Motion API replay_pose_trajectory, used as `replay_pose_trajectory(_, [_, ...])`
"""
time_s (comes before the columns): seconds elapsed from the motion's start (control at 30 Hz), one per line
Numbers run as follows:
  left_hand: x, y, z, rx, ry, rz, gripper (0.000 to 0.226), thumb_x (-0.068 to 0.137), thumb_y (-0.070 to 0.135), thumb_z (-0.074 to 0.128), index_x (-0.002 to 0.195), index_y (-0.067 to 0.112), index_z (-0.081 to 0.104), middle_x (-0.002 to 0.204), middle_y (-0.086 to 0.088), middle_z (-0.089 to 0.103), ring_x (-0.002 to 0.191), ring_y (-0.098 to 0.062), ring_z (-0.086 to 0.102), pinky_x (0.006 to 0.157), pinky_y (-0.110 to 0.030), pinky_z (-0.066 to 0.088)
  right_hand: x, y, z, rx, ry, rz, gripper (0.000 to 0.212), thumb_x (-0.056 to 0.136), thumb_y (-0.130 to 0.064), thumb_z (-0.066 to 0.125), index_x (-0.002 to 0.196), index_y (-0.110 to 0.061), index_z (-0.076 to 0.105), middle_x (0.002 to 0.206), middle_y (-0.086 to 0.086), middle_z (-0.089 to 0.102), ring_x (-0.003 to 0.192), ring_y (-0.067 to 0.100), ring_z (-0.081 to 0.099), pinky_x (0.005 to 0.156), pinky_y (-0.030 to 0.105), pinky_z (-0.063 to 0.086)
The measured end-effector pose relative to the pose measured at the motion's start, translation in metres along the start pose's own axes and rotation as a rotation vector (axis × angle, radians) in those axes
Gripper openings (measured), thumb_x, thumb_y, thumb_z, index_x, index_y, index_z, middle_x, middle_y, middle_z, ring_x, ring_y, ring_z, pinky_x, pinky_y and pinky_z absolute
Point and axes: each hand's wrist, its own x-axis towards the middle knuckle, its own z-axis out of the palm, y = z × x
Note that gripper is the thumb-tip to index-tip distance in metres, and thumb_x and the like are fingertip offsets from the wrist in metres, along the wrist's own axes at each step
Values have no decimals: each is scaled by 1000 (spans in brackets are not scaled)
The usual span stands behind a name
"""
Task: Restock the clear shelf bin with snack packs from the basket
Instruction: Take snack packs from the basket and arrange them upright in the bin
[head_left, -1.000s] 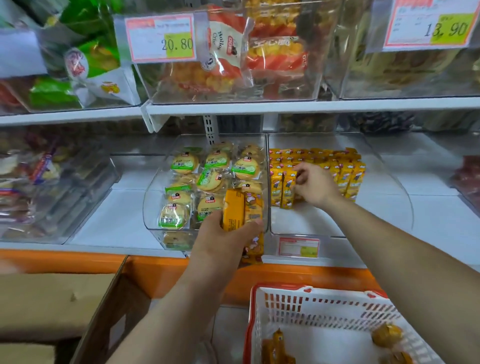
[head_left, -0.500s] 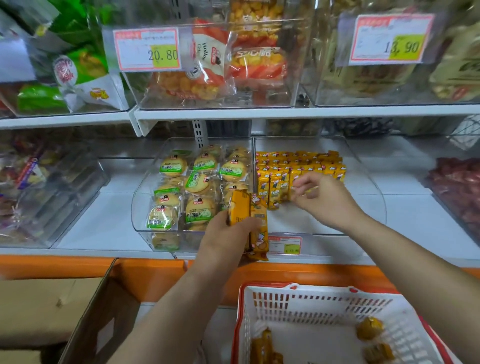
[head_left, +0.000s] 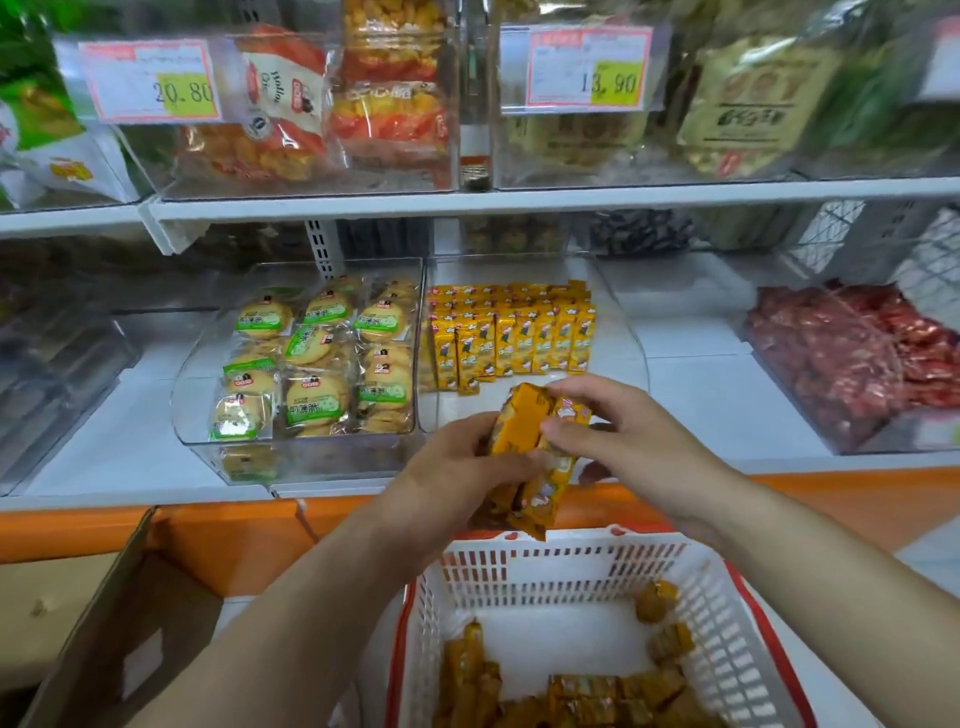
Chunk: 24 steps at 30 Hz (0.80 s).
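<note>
Just below the hands, the white basket (head_left: 545, 571) is holding plenty of yellow snack packs (head_left: 587, 696), so lots is remaining. The left hand (head_left: 452, 467) is gripping a bundle of packs (head_left: 524, 415), with the right hand (head_left: 628, 436) pinching its top. Beyond them, the clear shelf bin (head_left: 618, 364) is sitting roughly half filled, with its rows (head_left: 514, 332) standing at the back.

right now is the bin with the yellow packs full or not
Part full. The yellow packs stand in rows at the back left of the clear bin; its front and right side are bare.
</note>
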Motion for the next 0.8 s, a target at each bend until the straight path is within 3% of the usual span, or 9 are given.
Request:
replay_pose_trajectory(0.07, [3,-1,3,-24,32,-37,34,85,23,76,117,15,70,106,-21,75,89,-37,75,80,-49,62,-1,0,-10,47,11,9,25,74,-33,82,95,-28,69,96,-6,73,78,18,71,59,27,51])
replay_pose_trajectory(0.17, [7,0,2,-155,119,-42,21,96,14,67,116,14,70,103,-6,80,83,-21,78,63,-31,61,1,2,-24,203,104,45,48,49,-36,88,83,-17,60,90,11,70,74,19,71,60,30,53])
replay_pose_trajectory(0.3, [10,0,-2,-194,190,25,19,99,14,65,118,14,68,105,-5,80,96,-25,78,66,-28,62,2,6,-21,253,121,44,45,48,-31,89,63,-20,48,93,20,72,76,25,66,64,30,44])
replay_pose_trajectory(0.4, [11,-2,-1,-166,246,73,15,96,14,69,112,15,70,99,-5,80,89,-22,79,66,-27,61,3,10,-6,141,50,64,40,61,-17,92,83,-18,59,91,10,76,79,25,73,66,31,53])
replay_pose_trajectory(0.5, [12,0,-5,-123,274,84,13,96,15,69,109,16,72,97,-4,81,88,-21,79,67,-26,61,8,6,3,89,-8,39,65,70,-18,89,121,-43,57,90,-5,72,81,22,75,69,28,57])
replay_pose_trajectory(0.57, [12,4,-16,-87,322,100,11,95,14,70,106,14,73,92,-1,80,85,-17,78,65,-24,60,19,2,4,21,29,-18,72,67,-27,88,124,-52,53,96,-3,67,84,22,73,78,35,59])
replay_pose_trajectory(0.67, [10,10,-36,-39,406,131,7,95,14,71,102,12,72,77,0,76,71,-11,75,59,-20,57,57,2,5,-88,164,-60,59,72,-28,87,123,-37,58,106,9,63,89,22,68,89,47,56])
replay_pose_trajectory(0.8, [5,12,-53,-51,455,133,20,94,15,72,113,15,66,90,-4,79,77,-15,78,59,-23,59,125,12,8,-301,251,-103,49,76,-20,85,114,-27,54,92,2,59,77,21,60,74,37,51])
